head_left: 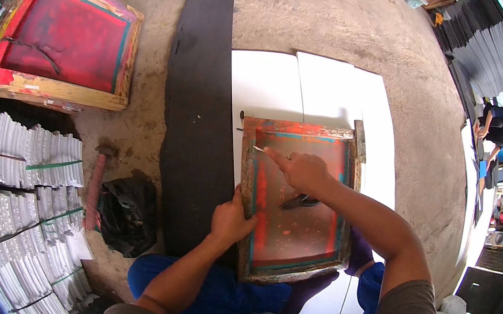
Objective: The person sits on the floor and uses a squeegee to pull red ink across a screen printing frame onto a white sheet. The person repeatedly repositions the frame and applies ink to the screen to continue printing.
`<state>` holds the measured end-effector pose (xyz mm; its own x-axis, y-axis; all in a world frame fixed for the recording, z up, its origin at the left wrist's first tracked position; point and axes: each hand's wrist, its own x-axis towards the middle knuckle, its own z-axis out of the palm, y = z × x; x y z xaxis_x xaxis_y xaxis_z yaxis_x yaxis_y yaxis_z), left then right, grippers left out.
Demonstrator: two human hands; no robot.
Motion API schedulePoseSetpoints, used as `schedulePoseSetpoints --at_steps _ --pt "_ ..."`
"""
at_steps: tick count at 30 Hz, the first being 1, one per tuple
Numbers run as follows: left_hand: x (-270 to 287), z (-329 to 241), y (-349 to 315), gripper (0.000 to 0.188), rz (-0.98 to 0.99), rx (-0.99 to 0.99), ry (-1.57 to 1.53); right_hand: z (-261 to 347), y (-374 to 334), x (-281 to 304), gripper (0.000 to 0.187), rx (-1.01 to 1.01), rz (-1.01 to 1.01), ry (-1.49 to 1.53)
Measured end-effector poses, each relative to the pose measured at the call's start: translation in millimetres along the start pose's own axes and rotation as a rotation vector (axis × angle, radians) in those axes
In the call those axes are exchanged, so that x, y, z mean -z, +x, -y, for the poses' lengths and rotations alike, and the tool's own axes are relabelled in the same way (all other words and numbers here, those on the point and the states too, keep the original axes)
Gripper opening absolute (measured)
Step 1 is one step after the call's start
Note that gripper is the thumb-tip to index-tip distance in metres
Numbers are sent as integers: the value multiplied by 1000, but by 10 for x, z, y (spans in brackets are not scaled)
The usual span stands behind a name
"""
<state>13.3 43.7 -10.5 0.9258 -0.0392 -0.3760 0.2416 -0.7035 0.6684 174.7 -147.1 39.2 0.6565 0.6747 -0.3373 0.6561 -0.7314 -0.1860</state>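
Observation:
A screen-printing frame of worn wood lies tilted across my lap, over white sheets. Its brownish mesh has red and teal borders and pale specks. My left hand grips the frame's left bar, with the thumb pointing up along it and the other fingers partly hidden. My right hand is over the upper part of the mesh, its fingers closed on a small pale stick-like piece. That piece's tip is by the upper left inner corner. Below this hand, a dark shape shows on the mesh; I cannot tell what it is.
A black strip lies left of the white sheets. Farther left are a red-stained screen frame, tied stacks of white sheets, a hammer and a black plastic bag. At the far right, another person bends over.

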Motion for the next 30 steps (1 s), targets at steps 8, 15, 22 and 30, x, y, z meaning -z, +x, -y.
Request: schedulePoseSetpoints --at_steps 8,15,22,30 --pt "23 7 -2 101 21 -5 -25 125 163 -91 44 -285 234 1001" --pt "84 -27 3 103 68 23 -15 -23 -42 119 43 -97 -66 565" --pt "102 -51 -2 102 78 37 -34 24 -56 186 42 -171 -53 260" --pt "98 -43 1 101 75 49 -19 56 -36 104 41 -149 -46 238"
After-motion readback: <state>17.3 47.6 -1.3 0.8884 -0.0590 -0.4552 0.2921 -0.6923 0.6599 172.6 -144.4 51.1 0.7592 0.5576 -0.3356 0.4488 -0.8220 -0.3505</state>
